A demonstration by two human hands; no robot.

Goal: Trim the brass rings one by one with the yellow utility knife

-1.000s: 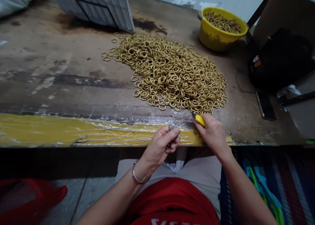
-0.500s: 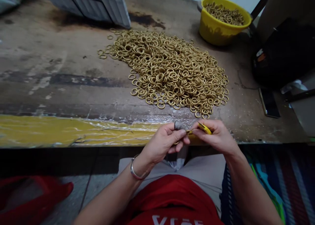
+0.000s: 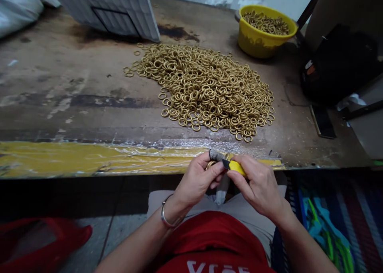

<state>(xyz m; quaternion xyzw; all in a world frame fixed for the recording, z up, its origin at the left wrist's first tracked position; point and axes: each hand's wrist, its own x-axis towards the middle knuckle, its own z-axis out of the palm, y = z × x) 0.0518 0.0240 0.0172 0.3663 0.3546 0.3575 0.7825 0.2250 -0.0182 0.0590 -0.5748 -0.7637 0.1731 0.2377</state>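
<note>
My left hand (image 3: 199, 179) is closed in a pinch on a gold ring (image 3: 211, 165), its thumb wrapped in grey tape. My right hand (image 3: 257, 185) grips a small yellow-handled knife (image 3: 235, 166) whose tip meets the ring. Both hands hover just below the table's front edge, over my lap. A big heap of gold rings (image 3: 206, 89) lies on the worn table (image 3: 74, 93) right beyond them.
A yellow bowl (image 3: 263, 40) with more rings stands at the back right. A grey panel (image 3: 119, 10) leans at the back. A black bag (image 3: 338, 65) and a phone (image 3: 321, 121) lie at the right. Yellow tape (image 3: 74, 159) covers the front edge.
My right hand drew back from the heap's edge toward my left hand. The knife tip now meets the ring pinched in the left hand, and both hands sit slightly lower.
</note>
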